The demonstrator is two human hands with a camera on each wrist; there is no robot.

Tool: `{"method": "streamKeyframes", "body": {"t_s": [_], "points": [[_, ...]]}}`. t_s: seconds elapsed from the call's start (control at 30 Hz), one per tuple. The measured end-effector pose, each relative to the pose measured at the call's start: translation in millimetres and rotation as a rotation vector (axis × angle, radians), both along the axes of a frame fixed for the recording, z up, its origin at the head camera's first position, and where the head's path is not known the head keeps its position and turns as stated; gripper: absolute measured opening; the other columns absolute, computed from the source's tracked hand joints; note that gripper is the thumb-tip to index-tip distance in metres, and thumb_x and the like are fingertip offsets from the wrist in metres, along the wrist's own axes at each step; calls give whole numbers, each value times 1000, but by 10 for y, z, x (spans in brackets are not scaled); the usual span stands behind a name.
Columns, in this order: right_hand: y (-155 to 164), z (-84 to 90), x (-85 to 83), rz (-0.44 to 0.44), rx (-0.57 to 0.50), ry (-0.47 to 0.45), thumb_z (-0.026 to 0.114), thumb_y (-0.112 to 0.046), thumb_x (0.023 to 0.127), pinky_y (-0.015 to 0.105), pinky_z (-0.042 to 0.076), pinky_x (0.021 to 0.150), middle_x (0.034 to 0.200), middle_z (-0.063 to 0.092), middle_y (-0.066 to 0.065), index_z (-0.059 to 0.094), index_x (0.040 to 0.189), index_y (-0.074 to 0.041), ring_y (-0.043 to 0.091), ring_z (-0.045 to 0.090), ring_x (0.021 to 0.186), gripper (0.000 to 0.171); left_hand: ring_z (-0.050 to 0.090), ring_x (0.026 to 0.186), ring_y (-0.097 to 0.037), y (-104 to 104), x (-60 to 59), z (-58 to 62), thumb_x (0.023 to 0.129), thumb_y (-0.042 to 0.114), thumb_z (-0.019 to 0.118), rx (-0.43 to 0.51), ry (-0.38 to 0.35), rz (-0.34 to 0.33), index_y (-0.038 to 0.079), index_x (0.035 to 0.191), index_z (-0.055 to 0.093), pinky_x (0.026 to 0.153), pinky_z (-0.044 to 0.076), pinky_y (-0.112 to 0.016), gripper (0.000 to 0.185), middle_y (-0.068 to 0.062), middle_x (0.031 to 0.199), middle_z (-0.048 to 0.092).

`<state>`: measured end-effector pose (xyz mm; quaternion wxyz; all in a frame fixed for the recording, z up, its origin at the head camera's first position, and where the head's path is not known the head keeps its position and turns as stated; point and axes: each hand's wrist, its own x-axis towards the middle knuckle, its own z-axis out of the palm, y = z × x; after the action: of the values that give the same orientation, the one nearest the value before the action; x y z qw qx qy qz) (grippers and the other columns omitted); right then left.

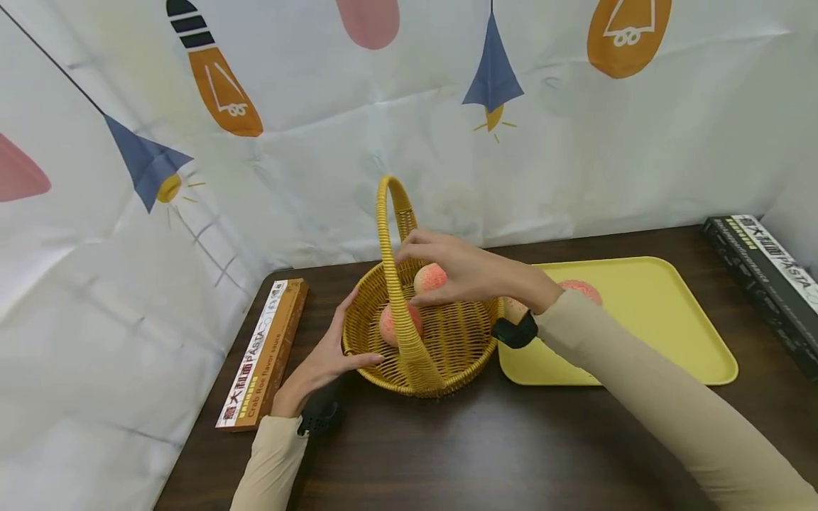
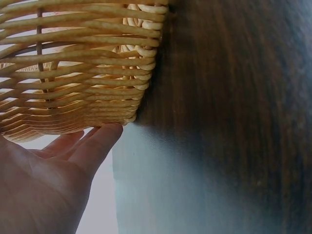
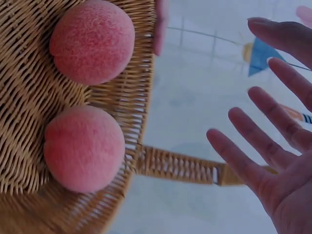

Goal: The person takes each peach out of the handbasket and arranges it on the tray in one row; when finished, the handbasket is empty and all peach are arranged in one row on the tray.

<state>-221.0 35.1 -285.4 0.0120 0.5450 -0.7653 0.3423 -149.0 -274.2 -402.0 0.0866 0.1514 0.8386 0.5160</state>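
Observation:
A yellow wicker basket (image 1: 460,348) with a tall handle stands on the table, two pink peaches (image 3: 92,44) inside it. My left hand (image 1: 326,358) is spread against the basket's left side. Its thumb lies at the front rim, and its straight fingers touch the woven wall (image 2: 78,83) in the left wrist view. Over the basket, my right hand (image 1: 456,266) reaches in beside the handle, above the peaches. In the right wrist view its fingers (image 3: 239,156) are spread with nothing between them, apart from both peaches.
To the right lies a yellow tray (image 1: 664,319) with a peach (image 1: 580,289) and another peach (image 1: 514,309) partly hidden by the right wrist. An orange-brown pasta box (image 1: 262,355) lies left of the basket; a black pasta box (image 1: 760,284) is at far right. Behind hangs a printed cloth (image 1: 307,163).

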Motion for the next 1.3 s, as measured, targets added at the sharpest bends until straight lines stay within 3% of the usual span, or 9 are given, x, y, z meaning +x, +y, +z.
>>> {"method": "streamKeyframes", "body": {"t_s": [0.1,0.27,0.43,0.57,0.83,1.1,1.3], "points": [[-168,-63,-79,13,75,-26,83,-11,91,46,46,105,135,59,13,67,132,-4,28,56,126,45,29,151,-42,19,-6,1,87,40,87,-14,-2,-6,26,169,0,117,25,-67,121,-17,171,12],[-425,-227,-147,78,142,-149,80,-7,92,44,43,112,141,60,17,64,136,0,32,51,136,48,31,149,-42,7,8,14,86,38,87,-14,-4,0,24,169,0,117,27,-65,121,-18,170,16],[-544,-383,-188,91,206,-242,79,-11,94,42,42,112,141,60,16,64,138,1,33,51,136,48,38,146,-42,-4,14,18,88,33,86,-5,1,-6,27,169,-1,113,33,-63,119,-20,168,18],[-592,-477,-214,96,261,-282,77,-14,96,39,42,111,143,58,16,63,139,1,29,51,136,48,38,146,-43,-11,19,20,88,35,86,-25,6,10,27,169,0,112,34,-64,119,-19,171,11],[-626,-602,-239,91,317,-270,75,-14,97,37,43,112,139,64,15,64,138,3,28,55,133,46,30,151,-43,6,2,8,87,35,86,-32,9,9,26,170,1,115,29,-66,119,-17,173,7],[-709,-646,-232,114,361,-183,79,-22,94,36,44,109,134,67,7,67,136,-6,25,58,128,46,39,146,-44,-4,2,22,88,34,85,-26,-3,4,32,169,0,112,34,-64,118,-17,173,1],[-723,-662,-227,106,387,-161,82,-26,91,38,44,110,133,67,7,67,135,-7,26,58,128,50,41,145,-45,-5,-10,2,88,33,86,-7,-5,-5,30,169,-1,111,37,-63,119,-20,171,6]]}}
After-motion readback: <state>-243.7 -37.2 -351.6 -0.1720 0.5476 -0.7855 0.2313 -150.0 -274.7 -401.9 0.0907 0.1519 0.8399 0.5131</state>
